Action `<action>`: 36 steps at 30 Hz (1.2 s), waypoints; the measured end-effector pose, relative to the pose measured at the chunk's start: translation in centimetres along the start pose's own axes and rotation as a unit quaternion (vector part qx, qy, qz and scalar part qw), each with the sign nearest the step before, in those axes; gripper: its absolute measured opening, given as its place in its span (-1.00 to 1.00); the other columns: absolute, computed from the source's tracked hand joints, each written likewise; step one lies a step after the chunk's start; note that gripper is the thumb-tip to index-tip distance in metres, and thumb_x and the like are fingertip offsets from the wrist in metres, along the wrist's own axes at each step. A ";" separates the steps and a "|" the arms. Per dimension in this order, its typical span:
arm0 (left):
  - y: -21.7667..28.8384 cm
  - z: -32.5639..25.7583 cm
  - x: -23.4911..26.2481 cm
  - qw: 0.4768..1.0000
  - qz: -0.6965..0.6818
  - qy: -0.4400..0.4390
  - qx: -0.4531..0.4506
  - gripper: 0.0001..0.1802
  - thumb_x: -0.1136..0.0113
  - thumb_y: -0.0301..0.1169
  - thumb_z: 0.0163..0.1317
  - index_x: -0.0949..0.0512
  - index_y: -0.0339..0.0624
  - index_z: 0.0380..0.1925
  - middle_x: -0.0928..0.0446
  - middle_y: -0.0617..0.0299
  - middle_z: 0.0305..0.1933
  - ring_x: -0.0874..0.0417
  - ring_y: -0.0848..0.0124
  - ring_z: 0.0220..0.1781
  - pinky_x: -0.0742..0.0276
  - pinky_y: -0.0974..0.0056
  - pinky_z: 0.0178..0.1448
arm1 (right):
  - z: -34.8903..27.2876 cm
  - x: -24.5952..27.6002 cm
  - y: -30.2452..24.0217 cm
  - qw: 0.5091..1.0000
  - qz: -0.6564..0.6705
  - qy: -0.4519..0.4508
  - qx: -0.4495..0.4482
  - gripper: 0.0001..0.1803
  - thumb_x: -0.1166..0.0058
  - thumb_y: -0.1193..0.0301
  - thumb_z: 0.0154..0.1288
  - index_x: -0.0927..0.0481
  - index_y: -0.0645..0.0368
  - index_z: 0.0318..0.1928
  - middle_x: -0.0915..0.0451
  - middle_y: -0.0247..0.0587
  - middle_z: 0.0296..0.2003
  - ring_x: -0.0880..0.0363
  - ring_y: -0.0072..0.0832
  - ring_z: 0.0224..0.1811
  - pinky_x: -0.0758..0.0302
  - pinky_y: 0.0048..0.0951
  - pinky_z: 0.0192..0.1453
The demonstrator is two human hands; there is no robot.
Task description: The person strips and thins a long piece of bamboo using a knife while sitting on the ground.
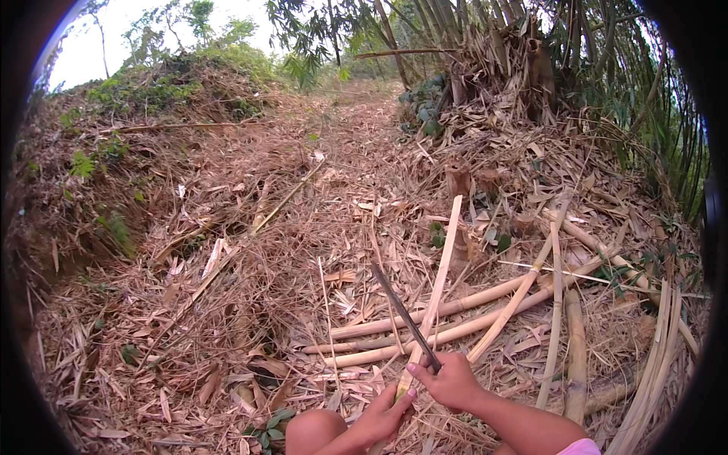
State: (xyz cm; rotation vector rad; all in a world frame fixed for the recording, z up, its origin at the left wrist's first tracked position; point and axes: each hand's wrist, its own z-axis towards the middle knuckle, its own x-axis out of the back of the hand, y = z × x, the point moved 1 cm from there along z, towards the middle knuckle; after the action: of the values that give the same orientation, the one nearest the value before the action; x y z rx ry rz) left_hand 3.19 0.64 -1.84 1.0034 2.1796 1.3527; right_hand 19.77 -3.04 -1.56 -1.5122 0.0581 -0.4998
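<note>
My left hand (pixel 384 415) is closed around the lower end of a long, pale split bamboo strip (pixel 441 274), which slants up and away from me. In my right hand (pixel 449 384) is a knife (pixel 403 311) with a long, dark, narrow blade. The blade points forward and to the left, crossing the strip just above my hands. The right thumb lies close to the strip; whether it presses on it I cannot tell. The knife's handle is hidden in my fist.
Several bamboo poles (pixel 462 329) lie across the ground ahead and to the right. More split strips (pixel 658 364) rest at the far right. Behind them stand cut stumps (pixel 458 182) and a bamboo clump (pixel 497 64). Dry leaves cover the sloping ground. My bare knee (pixel 314 431) is beside my left hand.
</note>
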 end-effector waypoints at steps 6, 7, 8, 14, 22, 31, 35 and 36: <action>0.1 0.2 -0.2 1.000 -0.016 0.014 0.002 -0.66 0.10 -0.08 0.51 -0.36 -0.11 -0.27 -0.37 0.35 -0.55 -0.24 0.61 -0.76 -0.17 0.44 -0.73 | -0.3 0.3 -0.7 1.000 -0.015 -0.024 -0.011 -0.59 -0.26 0.18 0.30 -0.59 0.27 -0.52 -0.43 -0.35 -0.75 -0.28 -0.65 -0.68 -0.25 -0.44 -0.58; 0.3 0.2 -0.3 1.000 -0.016 0.009 0.004 -0.66 0.10 -0.08 0.51 -0.37 -0.11 -0.28 -0.37 0.36 -0.55 -0.24 0.61 -0.76 -0.16 0.44 -0.73 | -0.1 0.1 -0.1 0.999 -0.025 -0.017 0.010 -0.59 -0.26 0.18 0.30 -0.59 0.27 -0.52 -0.43 -0.34 -0.75 -0.27 -0.65 -0.68 -0.26 -0.44 -0.57; 0.2 0.3 -0.4 1.000 -0.018 0.008 -0.005 -0.67 0.11 -0.08 0.51 -0.37 -0.10 -0.28 -0.36 0.37 -0.56 -0.23 0.62 -0.76 -0.14 0.45 -0.73 | -0.1 0.1 0.2 0.999 -0.035 -0.009 0.031 -0.59 -0.25 0.18 0.31 -0.59 0.27 -0.53 -0.42 -0.33 -0.75 -0.27 -0.64 -0.68 -0.26 -0.43 -0.57; -0.4 0.5 0.1 0.993 -0.104 -0.012 -0.047 -0.71 0.10 -0.11 0.52 -0.38 -0.06 -0.27 -0.28 0.42 -0.59 -0.17 0.64 -0.75 -0.02 0.48 -0.73 | -0.2 0.0 0.3 0.990 0.107 -0.057 -0.066 -0.63 -0.19 0.21 0.38 -0.56 0.25 -0.46 -0.41 -0.41 -0.72 -0.30 -0.65 -0.69 -0.27 -0.49 -0.59; -0.7 2.7 3.5 0.986 -0.068 0.136 -0.067 -0.66 -0.06 -0.07 0.43 -0.48 -0.11 -0.09 -0.41 0.38 -0.54 -0.27 0.63 -0.70 -0.13 0.44 -0.69 | -2.0 -0.9 -2.1 0.923 0.328 -0.138 -0.144 -0.71 -0.13 0.33 0.42 -0.46 0.16 -0.46 -0.40 -0.44 -0.64 -0.27 -0.69 -0.70 -0.24 -0.55 -0.62; 3.1 0.9 4.7 0.981 -0.183 0.052 -0.045 -0.64 0.26 -0.22 0.50 -0.45 -0.26 -0.14 -0.50 0.23 -0.49 -0.42 0.51 -0.66 -0.36 0.44 -0.61 | -1.5 -0.2 -2.0 0.967 0.189 -0.082 -0.150 -0.70 -0.24 0.30 0.33 -0.62 0.29 -0.10 -0.37 -0.50 -0.68 -0.28 -0.74 -0.73 -0.25 -0.58 -0.65; 3.9 1.3 5.8 0.973 -0.221 0.026 -0.059 -0.63 0.23 -0.26 0.49 -0.44 -0.33 0.00 -0.50 0.22 -0.47 -0.45 0.50 -0.59 -0.41 0.42 -0.51 | -1.4 -1.4 -1.6 0.914 0.312 -0.097 -0.239 -0.68 -0.16 0.28 0.39 -0.59 0.31 -0.06 -0.27 -0.54 -0.70 -0.22 -0.73 -0.75 -0.20 -0.61 -0.66; 4.3 1.4 6.1 0.972 -0.223 0.019 -0.067 -0.62 0.22 -0.26 0.49 -0.44 -0.34 0.03 -0.50 0.22 -0.46 -0.45 0.50 -0.59 -0.41 0.41 -0.50 | -1.3 -1.7 -1.6 0.910 0.327 -0.086 -0.241 -0.68 -0.16 0.26 0.39 -0.60 0.30 -0.08 -0.27 -0.53 -0.71 -0.23 -0.72 -0.75 -0.21 -0.59 -0.67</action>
State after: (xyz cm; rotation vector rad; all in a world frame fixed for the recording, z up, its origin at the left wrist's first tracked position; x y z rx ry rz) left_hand 1.58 7.21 1.58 0.4027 2.1354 1.2837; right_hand 17.40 -3.60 -0.60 -1.8866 0.5682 0.2102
